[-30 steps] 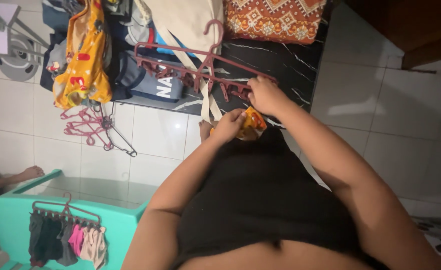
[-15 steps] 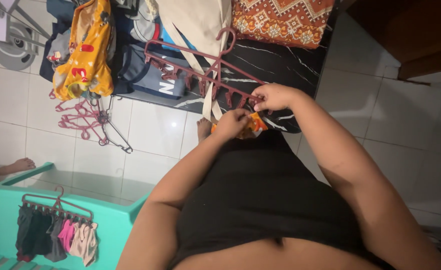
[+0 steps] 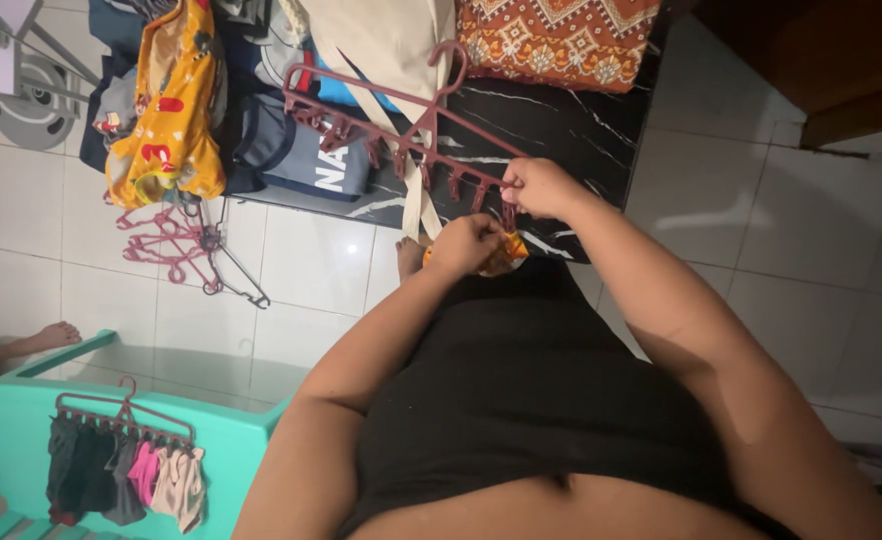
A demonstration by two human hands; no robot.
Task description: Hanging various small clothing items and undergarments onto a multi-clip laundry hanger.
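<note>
A dark red clip hanger with a row of pegs hangs in front of me. My right hand pinches a peg at its right end. Just below it, my left hand holds a small orange patterned cloth up against that peg. Both hands are close together, almost touching. I wear a black top, and my foot shows on the white tiles under my left hand.
A dark marbled surface carries a yellow garment, dark clothes, a beige bag and an orange patterned cushion. Pink and black hangers lie on the tiled floor. A teal chair holds another clip hanger with small garments. Another person's foot is at the left.
The view has shifted a little. My right hand has moved along the hanger to a peg at its right end, and my left hand has raised the orange cloth toward it.
</note>
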